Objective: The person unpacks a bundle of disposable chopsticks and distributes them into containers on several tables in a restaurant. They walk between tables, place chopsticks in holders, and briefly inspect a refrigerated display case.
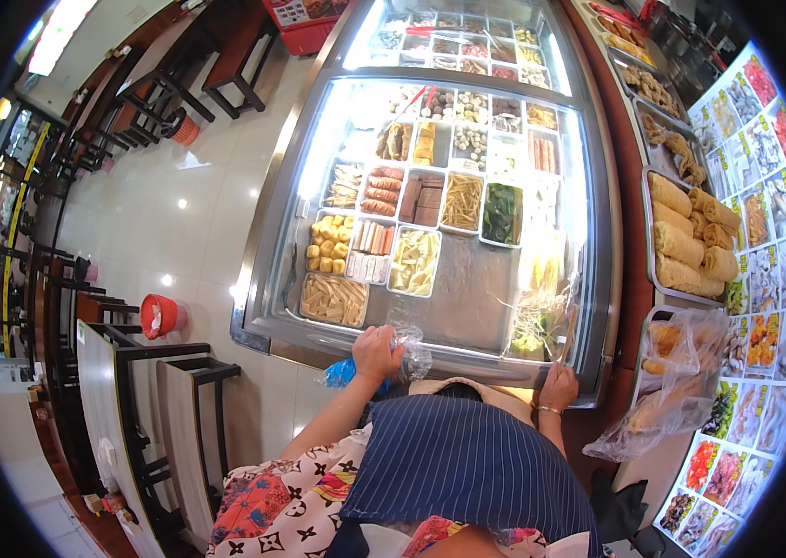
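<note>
At the near edge of a glass-fronted display case [295, 352], my left hand [376, 353] is closed on a crumpled clear plastic bag [413, 352]. A bright blue plastic piece [340, 373] shows beside that wrist. My right hand [558, 387], with a bracelet at the wrist, is at the case's near right corner, its fingers closed around the lower end of a thin tan stick [571, 333]. Leafy greens [531, 339] lie just inside the case near it. Closest to my left hand are a tray of pale strips [333, 299] and a tray of light yellow pieces [413, 261].
Right of the case, a ledge carries a tray of rolled tan sheets [681, 232] and a plastic-covered tray [677, 349]. A lit picture board [756, 279] stands beyond. On the left are tables, benches [202, 372] and a red bin [159, 316] on the tiled floor.
</note>
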`<state>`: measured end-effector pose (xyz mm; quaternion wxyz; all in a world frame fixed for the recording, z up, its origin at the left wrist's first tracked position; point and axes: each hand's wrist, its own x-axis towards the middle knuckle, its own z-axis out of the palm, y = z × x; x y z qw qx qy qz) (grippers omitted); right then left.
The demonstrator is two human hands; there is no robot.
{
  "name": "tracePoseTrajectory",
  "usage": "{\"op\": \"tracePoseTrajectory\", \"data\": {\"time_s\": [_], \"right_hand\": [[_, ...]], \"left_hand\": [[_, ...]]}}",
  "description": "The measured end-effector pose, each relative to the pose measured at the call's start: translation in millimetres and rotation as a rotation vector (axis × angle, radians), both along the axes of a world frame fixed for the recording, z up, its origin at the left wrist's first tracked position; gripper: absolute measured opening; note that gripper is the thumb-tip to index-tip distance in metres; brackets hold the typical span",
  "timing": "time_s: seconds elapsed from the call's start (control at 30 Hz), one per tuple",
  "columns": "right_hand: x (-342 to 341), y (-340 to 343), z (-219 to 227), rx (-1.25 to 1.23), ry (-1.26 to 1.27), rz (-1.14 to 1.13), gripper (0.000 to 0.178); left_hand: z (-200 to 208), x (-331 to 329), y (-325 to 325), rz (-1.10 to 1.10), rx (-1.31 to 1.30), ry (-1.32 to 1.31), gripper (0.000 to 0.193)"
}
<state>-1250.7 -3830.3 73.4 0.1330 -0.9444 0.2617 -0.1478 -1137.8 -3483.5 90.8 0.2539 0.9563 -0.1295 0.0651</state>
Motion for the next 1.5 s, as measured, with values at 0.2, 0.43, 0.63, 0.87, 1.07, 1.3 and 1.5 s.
{"op": "tracePoseTrajectory", "data": {"time_s": [0.2,0.43,0.63,0.87,1.07,1.3,1.5], "right_hand": [[-2.8,-2.6,-7.1,-0.027,-0.016,-0.006,0.025],[-0.4,-0.4,-0.3,0.040,0.013,0.001,0.028],[2.9,4.6,7.6,-0.036,0.010,-0.012,0.029],[3.3,4.0,5.9,-0.017,-0.027,-0.005,0.032],[4.2,5.6,8.7,-0.041,-0.033,-0.008,0.033],[3.1,5.8,8.7,-0.024,-0.039,-0.018,0.033],[4.1,6.3,11.6,-0.036,-0.030,0.000,0.032]], "left_hand": [[-1.4,0.6,-0.6,0.005,-0.011,-0.005,0.026],[8.0,-0.1,-1.3,0.016,-0.047,0.028,0.024],[7.2,0.9,-1.8,0.003,-0.058,0.026,0.024],[5.8,0.5,-1.5,-0.003,-0.035,-0.015,0.024],[6.0,0.9,-1.9,-0.010,-0.045,-0.018,0.025],[4.1,0.5,-1.8,-0.007,-0.040,-0.019,0.025],[4.7,1.0,-1.5,-0.011,-0.027,-0.033,0.023]]}}
